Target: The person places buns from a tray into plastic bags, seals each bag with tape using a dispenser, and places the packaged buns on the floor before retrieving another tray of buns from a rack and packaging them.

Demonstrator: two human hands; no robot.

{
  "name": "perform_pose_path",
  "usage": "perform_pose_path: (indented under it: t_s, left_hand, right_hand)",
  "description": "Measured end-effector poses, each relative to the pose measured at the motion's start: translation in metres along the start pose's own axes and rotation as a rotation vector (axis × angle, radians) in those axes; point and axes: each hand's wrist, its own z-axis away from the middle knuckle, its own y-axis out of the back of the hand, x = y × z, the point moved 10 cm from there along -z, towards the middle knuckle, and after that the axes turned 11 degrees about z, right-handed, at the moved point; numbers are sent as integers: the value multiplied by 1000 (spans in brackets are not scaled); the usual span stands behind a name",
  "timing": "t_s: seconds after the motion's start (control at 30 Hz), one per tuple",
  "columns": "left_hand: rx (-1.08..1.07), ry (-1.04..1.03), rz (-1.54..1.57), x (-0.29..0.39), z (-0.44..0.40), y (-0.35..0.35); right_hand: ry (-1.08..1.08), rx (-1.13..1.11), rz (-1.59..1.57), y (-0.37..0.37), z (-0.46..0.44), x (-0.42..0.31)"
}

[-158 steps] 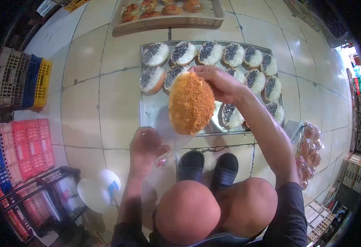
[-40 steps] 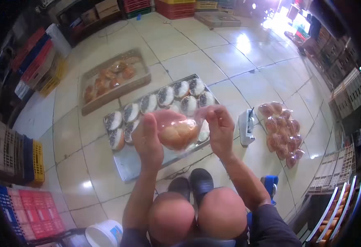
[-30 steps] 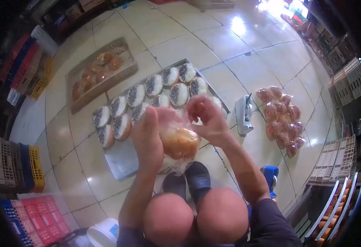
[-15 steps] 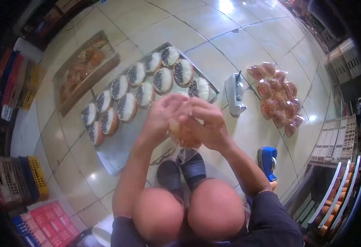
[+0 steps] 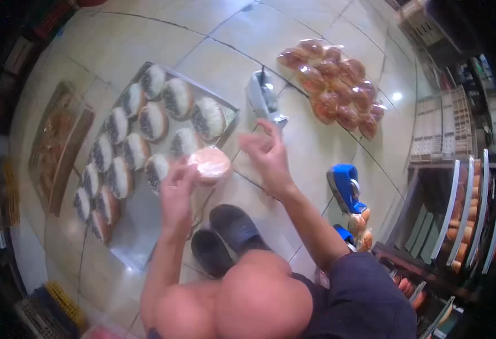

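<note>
My left hand (image 5: 179, 189) is closed on a round bun (image 5: 209, 164) in clear plastic wrap, its smooth underside facing up. The bun is above the near right edge of a metal tray (image 5: 137, 237). On that tray several buns (image 5: 154, 121) lie in rows, topped half with white cream and half with dark sprinkles. My right hand (image 5: 270, 158) holds nothing that I can see. Its fingers are bent but apart, slightly blurred, at the near end of a grey tape dispenser (image 5: 264, 99). I cannot tell whether they touch the tape.
Several wrapped buns (image 5: 338, 87) lie on the tiled floor beyond the dispenser. A blue tape dispenser (image 5: 345, 189) stands at the right, near more wrapped buns (image 5: 361, 229). Another tray with bread (image 5: 61, 135) is at far left. A rack of bread trays (image 5: 457, 220) stands at right.
My hands have parted from around the wrapped bun. The left keeps the bun, and the right has reached forward to the grey dispenser. The view has turned toward the right.
</note>
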Motion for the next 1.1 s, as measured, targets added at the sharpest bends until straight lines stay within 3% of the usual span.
perform_pose_path:
  t_s: [0.07, 0.1, 0.17, 0.2, 0.43, 0.5, 0.53, 0.67, 0.73, 0.77, 0.83, 0.87, 1.0, 1.07, 1.1]
  left_hand:
    - [-34, -43, -47, 11, 4, -6]
    - [-61, -90, -89, 19, 6, -10]
    - [-117, -184, -173, 33, 7, -20]
    - [-117, -173, -180, 33, 9, -21]
    - [-239, -204, -290, 35, 17, -41]
    - [-287, -208, -329, 35, 19, -45]
    - [-282, -206, -332, 36, 19, -45]
    - [-373, -280, -396, 49, 27, -66]
    - [-397, -298, -421, 54, 29, -70]
    - [-420, -317, -441, 58, 31, -73]
    - [-466, -356, -480, 62, 35, -78]
    - [-467, -354, -485, 63, 35, -77]
    - [-399, -182, -214, 51, 29, -59]
    - [-400, -70, -240, 40, 20, -54]
    - [-388, 40, -266, 30, 14, -49]
  right_hand:
    - [148, 380, 471, 59, -40, 6]
    - [144, 389, 470, 72, -68, 25]
    - [-266, 286, 668, 92, -113, 94]
    - [-280, 286, 667, 96, -111, 102]
    - [-2, 416, 842, 127, -87, 124]
    - [-234, 209, 726, 120, -91, 157]
    - [-236, 203, 724, 105, -82, 124]
    - [-36, -372, 82, 16, -18, -25]
    - [99, -917, 67, -38, 22, -60]
    - [100, -915, 61, -46, 21, -64]
    - [252, -984, 715, -64, 24, -49]
    - [252, -983, 710, -62, 25, -44]
    - [291, -578, 563, -17, 11, -9]
    - [335, -568, 220, -23, 21, -8]
    - [337, -557, 223, -29, 27, 3]
